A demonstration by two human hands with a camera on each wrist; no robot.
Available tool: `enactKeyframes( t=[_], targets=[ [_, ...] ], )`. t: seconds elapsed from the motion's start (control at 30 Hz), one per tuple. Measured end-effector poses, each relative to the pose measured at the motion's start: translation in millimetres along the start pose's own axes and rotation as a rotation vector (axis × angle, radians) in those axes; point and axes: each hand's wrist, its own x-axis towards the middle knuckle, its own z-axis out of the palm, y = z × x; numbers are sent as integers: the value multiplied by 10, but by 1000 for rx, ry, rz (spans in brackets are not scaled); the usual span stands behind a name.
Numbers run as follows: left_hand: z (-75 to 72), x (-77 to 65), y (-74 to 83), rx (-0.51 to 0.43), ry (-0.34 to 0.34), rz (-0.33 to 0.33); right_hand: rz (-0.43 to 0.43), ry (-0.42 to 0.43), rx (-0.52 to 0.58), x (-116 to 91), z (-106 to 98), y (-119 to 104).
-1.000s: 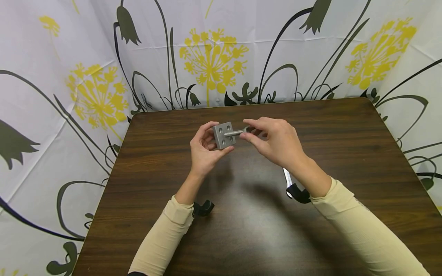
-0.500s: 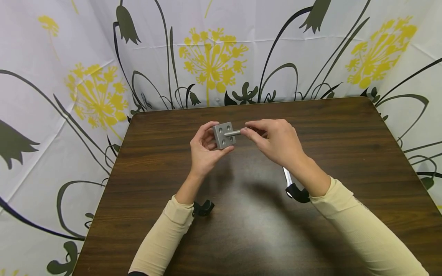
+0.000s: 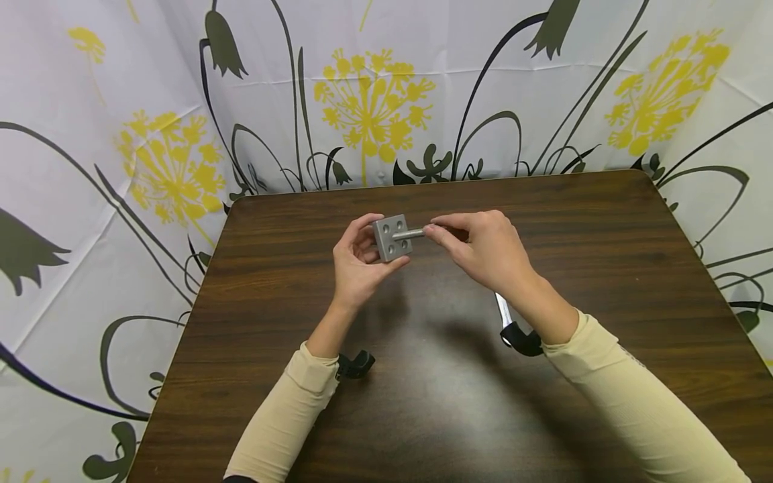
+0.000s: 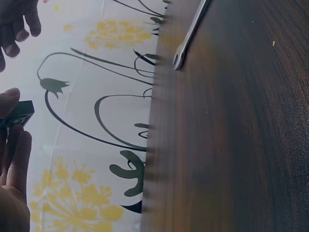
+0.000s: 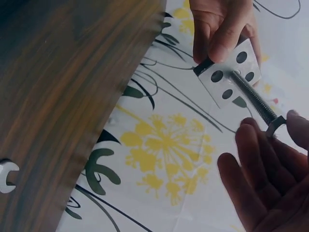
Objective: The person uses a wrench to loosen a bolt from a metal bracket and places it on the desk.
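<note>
My left hand (image 3: 356, 272) grips a square grey metal plate (image 3: 382, 236) by its edges above the table, with the thumb along its lower edge. Several round holes mark its face. A threaded rod (image 5: 253, 96) sticks out from the plate's middle towards the right. At the rod's outer end sits a nut (image 5: 275, 125), with my right thumb against it. My right hand (image 3: 492, 245) pinches this end between thumb and fingers. In the left wrist view only part of the left hand (image 4: 17, 164) and the plate's dark edge (image 4: 21, 112) show.
A silver open-ended wrench (image 3: 503, 312) lies on the brown wooden table (image 3: 290, 255), partly hidden under my right wrist and its black camera mount (image 3: 522, 340). Another mount (image 3: 356, 364) sits on the left wrist. A flower-printed curtain (image 3: 374, 40) hangs behind the table.
My right fingers were spread around the rod's outer end a second ago; half a second ago they closed on it and still pinch it. The left hand and plate have barely moved.
</note>
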Motion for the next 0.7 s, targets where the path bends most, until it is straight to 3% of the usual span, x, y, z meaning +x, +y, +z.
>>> enactKeyframes(
  t=[0.2, 0.27, 0.43, 0.7],
  targets=[
    [-5, 13, 11, -5, 6, 3, -132, -4, 20, 8, -6, 14],
    [-5, 16, 9, -1, 14, 8, -121, 14, 6, 5, -6, 12],
    [5, 20, 5, 6, 14, 13, 29, 39, -23, -3, 15, -9],
    [9, 11, -6, 1, 13, 7, -85, -11, 23, 2, -10, 10]
  ],
)
